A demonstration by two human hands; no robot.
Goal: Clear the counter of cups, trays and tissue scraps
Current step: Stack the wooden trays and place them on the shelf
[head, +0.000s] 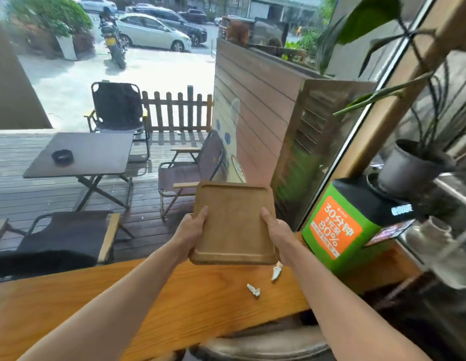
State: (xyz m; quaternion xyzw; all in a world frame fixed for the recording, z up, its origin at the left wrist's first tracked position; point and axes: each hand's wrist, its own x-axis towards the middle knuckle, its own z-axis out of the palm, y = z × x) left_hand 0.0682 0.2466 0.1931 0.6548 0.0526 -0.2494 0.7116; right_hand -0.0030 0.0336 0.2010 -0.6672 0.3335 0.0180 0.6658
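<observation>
A: Currently, status of the counter (122, 308)?

B: Partly cleared. No cups visible on the stretch in view. Not confirmed beyond the frame.

A: Location of the tray (234, 225)?

B: Lifted off the counter and held in the air above its far edge, tilted with the far end raised. Positioned near the green box (338, 230) on the right. Carrying nothing visible. Not yet put away.

A: Grip?

B: Held by both side edges. Left hand (192, 230) clamped on the left edge, thumb pressed on top, fingers hidden beneath. Right hand (276, 233) clamped on the right edge likewise, thumb on top, fingers out of sight below.

A: Remaining work?

B: Two tissue scraps (275, 273) left lying on the counter. First scrap just below the tray's near right corner. Second scrap (253, 290) a little nearer, apart from the first. Judged sequence: carry the tray off, then collect both scraps. Estimated progress: about midway at best, pending a check of the unseen counter.
</observation>
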